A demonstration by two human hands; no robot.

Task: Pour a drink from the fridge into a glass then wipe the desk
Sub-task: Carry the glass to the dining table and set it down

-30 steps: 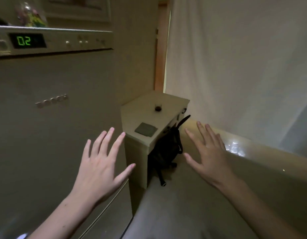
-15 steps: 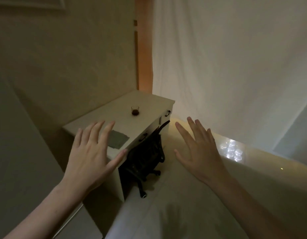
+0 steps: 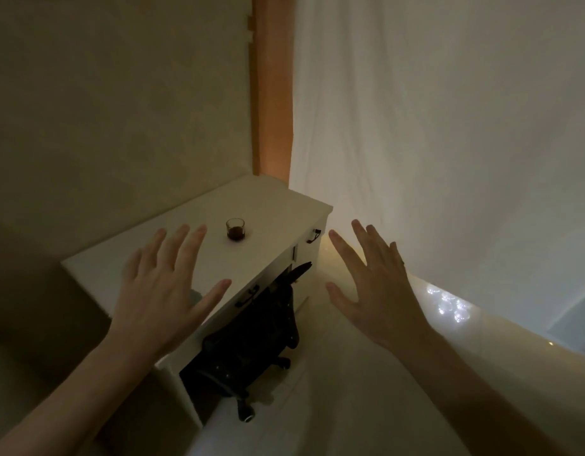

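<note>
A white desk [image 3: 268, 205] stands against the wall ahead of me. On it sits a small clear glass [image 3: 235, 229] with dark drink in its lower half. My left hand [image 3: 163, 291] hovers open, fingers spread, over the desk's near end and holds nothing. It hides most of the grey cloth [image 3: 195, 296], of which only a sliver shows beside the thumb. My right hand [image 3: 373, 287] is open too, fingers apart, held in the air to the right of the desk above the floor. The fridge is out of view.
A black office chair [image 3: 251, 340] is tucked under the desk, its wheels sticking out onto the pale floor. A white curtain [image 3: 432, 126] hangs along the right side, with small lights [image 3: 449, 304] at its foot. An orange door frame [image 3: 271, 93] stands behind the desk.
The view has swung right from the fridge front to the desk, which now looks closer. Both hands stayed open and raised; the left now covers the grey cloth.
</note>
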